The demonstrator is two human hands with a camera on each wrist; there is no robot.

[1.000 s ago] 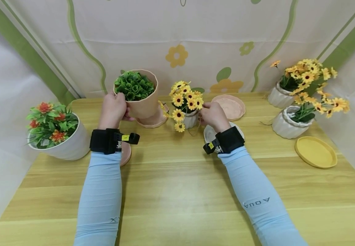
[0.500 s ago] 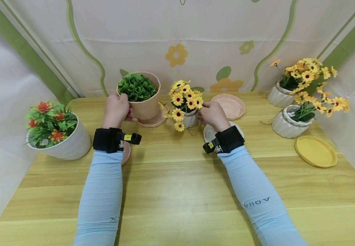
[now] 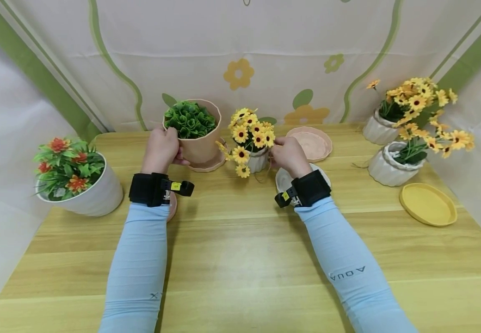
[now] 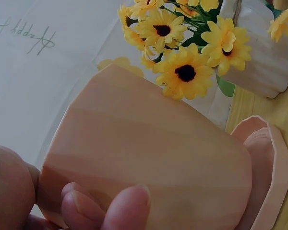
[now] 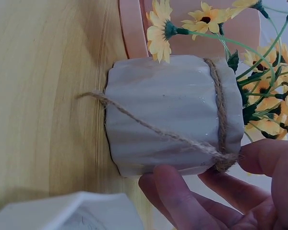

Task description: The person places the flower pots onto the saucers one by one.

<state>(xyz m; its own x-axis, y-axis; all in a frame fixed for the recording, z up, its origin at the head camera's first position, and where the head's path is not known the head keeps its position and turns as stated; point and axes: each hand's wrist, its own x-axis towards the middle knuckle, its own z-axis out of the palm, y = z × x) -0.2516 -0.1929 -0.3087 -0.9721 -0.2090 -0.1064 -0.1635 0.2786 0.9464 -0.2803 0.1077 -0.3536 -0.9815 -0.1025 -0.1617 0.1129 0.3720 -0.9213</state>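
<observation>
Head view: your left grip point(image 3: 159, 148) pinches the pink pot point(image 3: 202, 145) at its 9 o'clock; it's over the pink saucer point(image 3: 208, 167), can't tell if seated. White pot point(image 3: 259, 162) on the table point(image 3: 232, 259), pink pot's 3 o'clock; your right grip point(image 3: 289, 155) pinches its 3 o'clock side.

Red-flowered plant point(image 3: 74, 166) in white pot point(image 3: 101, 196), yellow saucer point(image 3: 428, 205), wooden table point(image 3: 240, 259), flower-print curtain point(image 3: 182, 37)

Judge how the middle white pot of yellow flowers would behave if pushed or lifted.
The white pot would probably hold its shape; its fluted wall looks rigid. Its shiny surface may be slippery, though the twine could give fingers some purchase. Flowers spreading above its rim might help a high push tip it.
</observation>
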